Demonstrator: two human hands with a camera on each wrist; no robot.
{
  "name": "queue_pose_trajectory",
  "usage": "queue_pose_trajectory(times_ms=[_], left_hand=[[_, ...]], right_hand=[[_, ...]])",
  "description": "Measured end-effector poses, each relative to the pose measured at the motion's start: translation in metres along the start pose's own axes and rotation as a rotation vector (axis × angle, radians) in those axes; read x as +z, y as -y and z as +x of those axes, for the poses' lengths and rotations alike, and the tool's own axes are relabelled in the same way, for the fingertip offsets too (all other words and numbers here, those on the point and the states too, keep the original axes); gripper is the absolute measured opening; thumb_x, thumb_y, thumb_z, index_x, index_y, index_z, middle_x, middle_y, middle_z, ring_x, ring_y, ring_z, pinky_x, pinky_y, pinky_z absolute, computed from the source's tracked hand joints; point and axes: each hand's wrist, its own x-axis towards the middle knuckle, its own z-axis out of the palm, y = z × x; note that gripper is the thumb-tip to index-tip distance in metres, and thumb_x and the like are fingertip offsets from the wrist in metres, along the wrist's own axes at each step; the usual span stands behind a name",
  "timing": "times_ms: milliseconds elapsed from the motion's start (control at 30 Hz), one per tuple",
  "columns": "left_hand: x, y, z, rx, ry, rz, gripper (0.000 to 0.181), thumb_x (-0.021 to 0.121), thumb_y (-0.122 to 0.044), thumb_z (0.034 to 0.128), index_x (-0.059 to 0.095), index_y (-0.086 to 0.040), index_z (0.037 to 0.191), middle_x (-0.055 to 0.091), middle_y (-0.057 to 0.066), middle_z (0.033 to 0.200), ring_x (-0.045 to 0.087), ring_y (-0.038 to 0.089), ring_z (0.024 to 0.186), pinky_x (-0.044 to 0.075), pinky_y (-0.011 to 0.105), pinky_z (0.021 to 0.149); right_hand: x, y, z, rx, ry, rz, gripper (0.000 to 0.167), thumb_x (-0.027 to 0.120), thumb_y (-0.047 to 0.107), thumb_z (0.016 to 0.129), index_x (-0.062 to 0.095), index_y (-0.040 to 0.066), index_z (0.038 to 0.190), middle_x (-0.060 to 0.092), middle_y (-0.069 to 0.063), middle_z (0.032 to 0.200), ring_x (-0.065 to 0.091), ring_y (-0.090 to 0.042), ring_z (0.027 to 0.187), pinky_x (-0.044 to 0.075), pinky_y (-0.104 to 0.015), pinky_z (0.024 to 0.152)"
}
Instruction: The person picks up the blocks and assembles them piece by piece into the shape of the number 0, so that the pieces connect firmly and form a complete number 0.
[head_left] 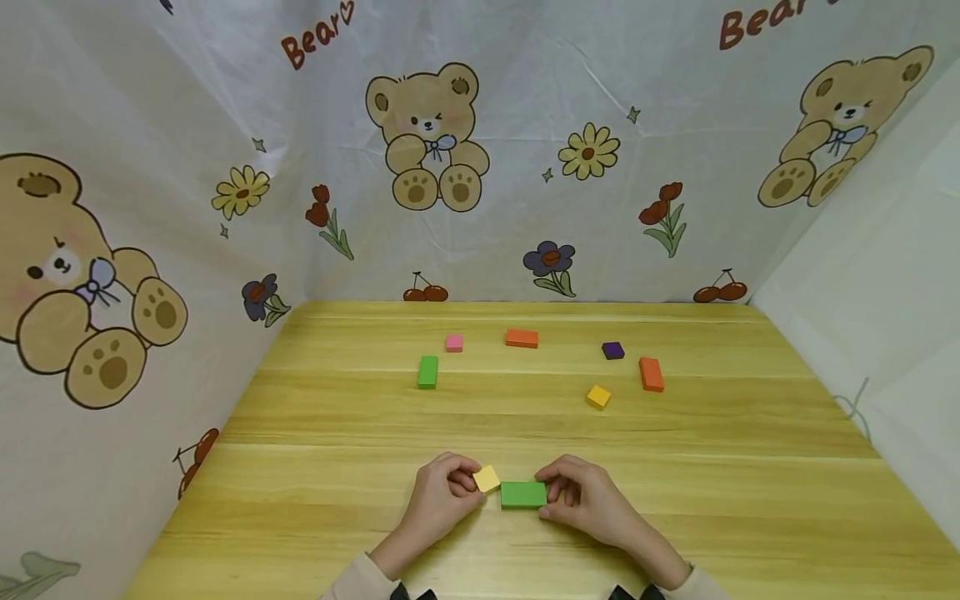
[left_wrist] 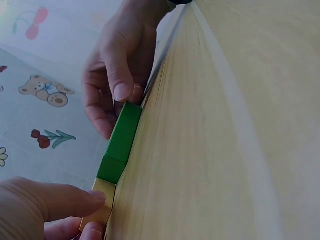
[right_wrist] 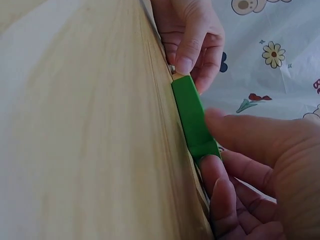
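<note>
On the printed white cloth (head_left: 532,62) at the back, the word "Bear" (head_left: 312,40) can be read with a small heart (head_left: 347,12) after it, and a second "Bear" (head_left: 761,22) at upper right

Small block (head_left: 487,479) pale yellow; long block (head_left: 523,495) green. Table (head_left: 337,492) yellowish, wood-grained. Cloth backdrop (head_left: 525,50) white, bear-and-flower print. Sleeves (head_left: 362,581) beige.

Head view: bright, even light; soft sheen on surface (head_left: 315,500). Wrist views: dimmer, hazy; left wrist's cloth (left_wrist: 55,117) palest upper left.
</note>
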Motion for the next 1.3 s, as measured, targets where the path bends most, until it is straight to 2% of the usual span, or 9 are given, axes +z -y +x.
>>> queue_pose_trajectory(times_ms=[433, 533, 633, 733, 833, 900, 1000, 1133, 1300], left_hand=[[0.001, 0.0, 0.001, -0.003, 0.0, 0.005, 0.028, 0.082, 0.002, 0.07, 0.07, -0.002, 0.096, 0.063, 0.003, 0.081, 0.059, 0.001, 0.067, 0.056, 0.018, 0.061], [0.002, 0.0, 0.001, -0.004, 0.001, 0.007, 0.028, 0.081, 0.002, 0.0699, 0.07, -0.002, 0.096, 0.063, 0.002, 0.081, 0.059, 0.0, 0.067, 0.056, 0.018, 0.061], [0.002, 0.0, 0.001, -0.005, -0.001, 0.01, 0.028, 0.081, 0.001, 0.0697, 0.07, -0.002, 0.096, 0.064, 0.002, 0.081, 0.059, 0.0, 0.067, 0.056, 0.018, 0.061], [0.001, 0.001, 0.001, -0.003, -0.006, 0.013, 0.029, 0.081, 0.001, 0.0695, 0.07, -0.002, 0.095, 0.064, 0.002, 0.081, 0.059, 0.001, 0.067, 0.056, 0.018, 0.061], [0.001, 0.001, 0.002, 0.002, -0.008, 0.012, 0.028, 0.081, 0.001, 0.0696, 0.07, -0.002, 0.096, 0.064, 0.002, 0.081, 0.06, 0.001, 0.068, 0.056, 0.018, 0.061], [0.0, 0.002, 0.002, 0.004, -0.009, 0.011, 0.028, 0.081, 0.001, 0.0697, 0.07, -0.002, 0.096, 0.063, 0.002, 0.081, 0.06, 0.001, 0.068, 0.056, 0.018, 0.061], [0.0, 0.002, 0.001, 0.002, -0.015, 0.009, 0.028, 0.081, 0.002, 0.0695, 0.07, -0.002, 0.095, 0.063, 0.002, 0.081, 0.06, 0.001, 0.067, 0.056, 0.018, 0.061], [0.0, 0.003, 0.0, -0.002, -0.01, 0.002, 0.028, 0.081, 0.002, 0.0699, 0.07, -0.001, 0.095, 0.063, 0.002, 0.081, 0.06, 0.001, 0.068, 0.056, 0.018, 0.062], [-0.001, 0.002, 0.0, -0.006, 0.007, -0.008, 0.028, 0.082, 0.001, 0.0709, 0.07, -0.001, 0.096, 0.064, 0.003, 0.081, 0.06, 0.001, 0.068, 0.056, 0.018, 0.062]], right_hand=[[-0.009, -0.002, 0.0, 0.061, -0.012, 0.176, 0.036, 0.076, 0.017, 0.085, 0.065, -0.003, 0.113, 0.066, -0.018, 0.099, 0.062, -0.005, 0.079, 0.054, -0.023, 0.059], [-0.016, -0.002, 0.002, 0.123, -0.102, 0.173, 0.033, 0.075, 0.012, 0.085, 0.065, -0.004, 0.112, 0.066, -0.019, 0.097, 0.061, -0.004, 0.077, 0.054, -0.022, 0.06], [-0.03, -0.003, 0.007, 0.191, -0.262, 0.114, 0.032, 0.075, 0.007, 0.084, 0.066, -0.005, 0.112, 0.067, -0.02, 0.097, 0.061, -0.003, 0.077, 0.053, -0.021, 0.062], [-0.05, -0.007, 0.014, 0.244, -0.413, 0.015, 0.034, 0.075, 0.006, 0.084, 0.065, -0.005, 0.115, 0.066, -0.021, 0.101, 0.058, 0.001, 0.078, 0.052, -0.017, 0.063], [-0.071, -0.013, 0.023, 0.307, -0.48, -0.118, 0.038, 0.074, 0.008, 0.086, 0.063, -0.005, 0.12, 0.065, -0.022, 0.108, 0.061, -0.007, 0.085, 0.05, -0.015, 0.066], [-0.083, -0.016, 0.03, 0.355, -0.481, -0.189, 0.041, 0.073, 0.011, 0.087, 0.061, -0.005, 0.123, 0.063, -0.024, 0.114, 0.064, -0.018, 0.089, 0.051, -0.017, 0.066], [-0.093, -0.021, 0.04, 0.432, -0.422, -0.242, 0.049, 0.072, 0.014, 0.088, 0.055, -0.006, 0.13, 0.058, -0.029, 0.124, 0.065, -0.037, 0.097, 0.056, -0.027, 0.07], [-0.096, -0.03, 0.05, 0.496, -0.324, -0.237, 0.055, 0.073, 0.013, 0.087, 0.051, -0.009, 0.133, 0.054, -0.034, 0.127, 0.063, -0.043, 0.105, 0.059, -0.043, 0.079], [-0.093, -0.04, 0.054, 0.524, -0.288, -0.252, 0.048, 0.074, 0.011, 0.084, 0.056, -0.012, 0.122, 0.058, -0.032, 0.117, 0.062, -0.043, 0.104, 0.055, -0.048, 0.086]])
